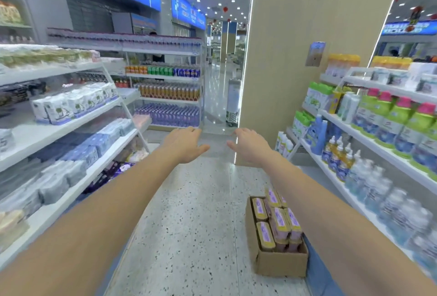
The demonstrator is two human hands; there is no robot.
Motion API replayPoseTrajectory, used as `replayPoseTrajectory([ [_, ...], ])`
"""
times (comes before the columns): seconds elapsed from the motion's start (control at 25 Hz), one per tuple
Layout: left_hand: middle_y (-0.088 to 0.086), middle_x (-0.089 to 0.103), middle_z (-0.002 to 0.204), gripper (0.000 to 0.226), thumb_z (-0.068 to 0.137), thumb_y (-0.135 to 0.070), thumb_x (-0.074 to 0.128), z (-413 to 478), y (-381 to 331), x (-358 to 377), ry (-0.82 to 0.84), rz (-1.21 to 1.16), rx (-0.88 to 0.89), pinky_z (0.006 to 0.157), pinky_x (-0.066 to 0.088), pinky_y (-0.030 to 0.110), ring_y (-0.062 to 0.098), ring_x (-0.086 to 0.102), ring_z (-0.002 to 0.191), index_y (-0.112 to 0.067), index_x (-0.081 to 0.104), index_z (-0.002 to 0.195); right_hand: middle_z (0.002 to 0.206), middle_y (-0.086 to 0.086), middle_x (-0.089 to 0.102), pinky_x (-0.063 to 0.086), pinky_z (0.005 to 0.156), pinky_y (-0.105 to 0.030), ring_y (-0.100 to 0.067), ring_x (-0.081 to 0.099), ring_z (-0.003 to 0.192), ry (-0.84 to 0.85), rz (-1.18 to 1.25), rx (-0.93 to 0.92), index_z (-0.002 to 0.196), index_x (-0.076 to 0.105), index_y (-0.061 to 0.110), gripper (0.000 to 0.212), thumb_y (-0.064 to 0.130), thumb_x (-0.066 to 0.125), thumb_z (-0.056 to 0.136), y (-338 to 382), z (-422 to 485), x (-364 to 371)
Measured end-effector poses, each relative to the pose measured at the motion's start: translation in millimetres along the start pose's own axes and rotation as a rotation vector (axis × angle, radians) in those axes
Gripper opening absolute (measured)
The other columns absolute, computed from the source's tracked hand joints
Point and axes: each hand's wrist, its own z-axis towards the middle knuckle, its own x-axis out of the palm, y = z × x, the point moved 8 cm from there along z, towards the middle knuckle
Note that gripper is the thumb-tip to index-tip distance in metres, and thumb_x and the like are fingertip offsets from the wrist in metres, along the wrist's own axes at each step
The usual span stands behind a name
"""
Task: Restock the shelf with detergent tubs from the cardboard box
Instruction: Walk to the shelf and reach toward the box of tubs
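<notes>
Well below fingers [189, 130]: detergent tubs [276, 222].

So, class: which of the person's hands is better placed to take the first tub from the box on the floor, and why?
Probably the right hand: the cardboard box of detergent tubs sits directly beneath the right forearm. The left hand would have to cross over. Both are empty.
</notes>
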Motion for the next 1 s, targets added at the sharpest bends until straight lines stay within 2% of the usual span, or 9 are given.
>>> replayPoseTrajectory([
  [0.2, 0.011, 0.036, 0.150, 0.065, 0.094, -0.049, 0.034, 145, 58, 3, 0.025, 0.024, 0.044, 0.103, 0.038, 0.042, 0.029, 0.042, 0.132, -0.008, 0.028, 0.144, 0.140, -0.015, 0.044, 0.039, 0.101, -0.043, -0.030, 0.042, 0.127, -0.020, 0.086, 0.094, 0.136, 0.037, 0.004, 0.052, 0.038, 0.038, 0.096, -27, 136, 8],
  [0.36, 0.011, 0.041, 0.147, 0.061, 0.094, -0.048, 0.034, 249, 50, 23, 0.032, 0.023, 0.152, 0.105, 0.036, 0.041, 0.028, 0.044, 0.130, -0.008, 0.034, 0.141, 0.141, -0.016, 0.044, 0.038, 0.104, -0.044, -0.031, 0.041, 0.128, -0.031, 0.089, 0.172, 0.137, 0.036, 0.004, 0.054, 0.038, 0.039, 0.095, -75, 226, 25],
  [0.56, 0.013, 0.040, 0.147, 0.061, 0.095, -0.047, 0.032, 391, 22, 54, 0.032, 0.040, 0.267, 0.108, 0.035, 0.043, 0.030, 0.043, 0.130, -0.008, 0.033, 0.142, 0.139, -0.018, 0.044, 0.037, 0.103, -0.044, -0.034, 0.042, 0.127, -0.037, 0.059, 0.271, 0.134, 0.039, 0.002, 0.053, 0.038, 0.039, 0.095, -169, 334, 44],
  [0.72, 0.013, 0.045, 0.142, 0.060, 0.094, -0.049, 0.032, 524, -12, 58, 0.007, 0.029, 0.330, 0.104, 0.038, 0.043, 0.031, 0.047, 0.125, -0.007, 0.038, 0.138, 0.136, -0.021, 0.046, 0.037, 0.101, -0.042, -0.035, 0.043, 0.125, -0.079, 0.033, 0.376, 0.130, 0.042, -0.001, 0.053, 0.039, 0.040, 0.095, -265, 415, 30],
  [0.88, 0.014, 0.044, 0.142, 0.061, 0.093, -0.049, 0.033, 621, -65, 69, 0.013, -0.021, 0.422, 0.099, 0.037, 0.040, 0.034, 0.045, 0.126, -0.007, 0.037, 0.137, 0.133, -0.022, 0.049, 0.039, 0.098, -0.042, -0.036, 0.045, 0.123, -0.088, 0.007, 0.487, 0.128, 0.043, -0.001, 0.052, 0.039, 0.041, 0.094, -346, 457, 23],
  [1.0, 0.015, 0.043, 0.143, 0.062, 0.093, -0.049, 0.034, 677, -122, 89, 0.031, -0.024, 0.537, 0.103, 0.035, 0.038, 0.032, 0.043, 0.130, -0.007, 0.036, 0.139, 0.130, -0.021, 0.051, 0.040, 0.093, -0.043, -0.036, 0.047, 0.120, -0.082, -0.021, 0.601, 0.126, 0.045, 0.000, 0.051, 0.039, 0.041, 0.094, -409, 462, 23],
])
